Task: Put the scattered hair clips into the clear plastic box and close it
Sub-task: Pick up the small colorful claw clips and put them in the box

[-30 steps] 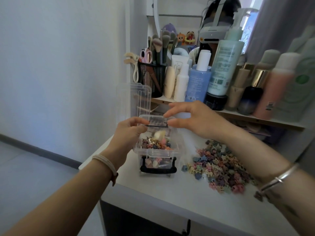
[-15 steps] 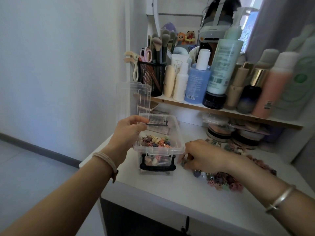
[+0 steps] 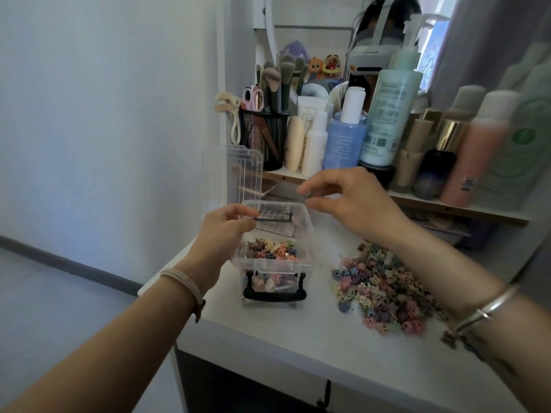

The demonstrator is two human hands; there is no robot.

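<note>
Clips (image 3: 384,290) are seen in the head view heaped on the table (image 3: 268,338), right of the box (image 3: 310,234), whose lid (image 3: 232,177) stands open; more lie inside. The box's rim is gripped by the left hand (image 3: 222,234). The right hand (image 3: 354,204) is held over the far right corner, fingertips drawn together; whether clips are pinched cannot be told. Any release is best made low over the middle, with the box steadied, so nothing is bounced out.

- One wide-angle view, from the person's head; it looks forward and down along both forearms to the white table (image 3: 268,338);
- the clear box (image 3: 277,265) is near, about the centre; the shelf (image 3: 447,206) of bottles is behind it, at upper right.
</note>
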